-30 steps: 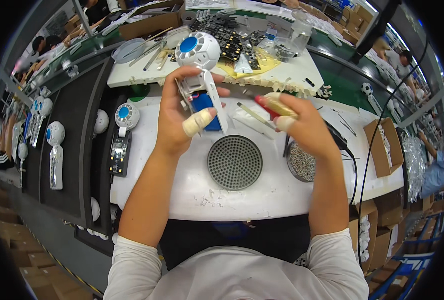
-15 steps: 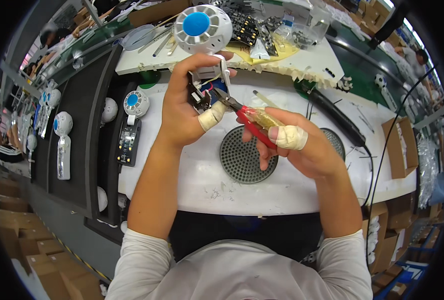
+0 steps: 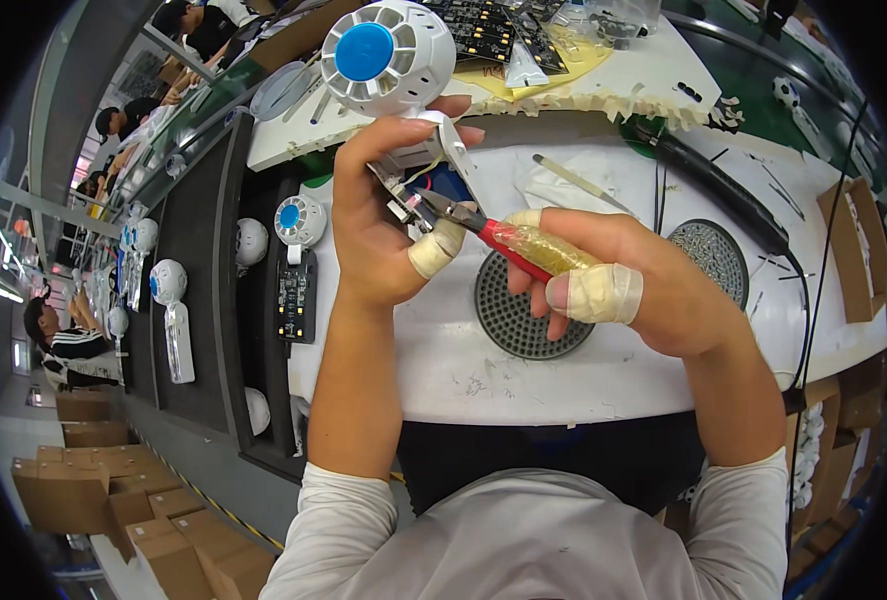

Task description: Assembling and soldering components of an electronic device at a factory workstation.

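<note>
My left hand (image 3: 379, 205) is wrapped round a white handheld fan (image 3: 434, 65) with a round vented head and a blue centre. The fan's handle housing is open, showing a small circuit board, thin wires and something blue inside. My right hand (image 3: 624, 270) grips red-handled cutting pliers (image 3: 499, 240), whose handle is wound with yellowish tape. The pliers' jaws reach into the open handle, close to my left thumb; whether they are closed on a wire is too small to tell. Pale tape wraps both thumbs and a right finger.
Two round grey perforated mats (image 3: 524, 320) lie on the white table. A black corded tool (image 3: 724, 190) lies at the right, beside a cardboard box (image 3: 854, 250). Circuit boards (image 3: 474, 30) cover a raised shelf. Left, a fan with bare board (image 3: 299, 225) sits by a dark conveyor (image 3: 199, 300). Several people work beyond.
My view has shifted, so the table sits further right and lower. The pliers still reach into the fan's open handle, and both hands keep their holds.
</note>
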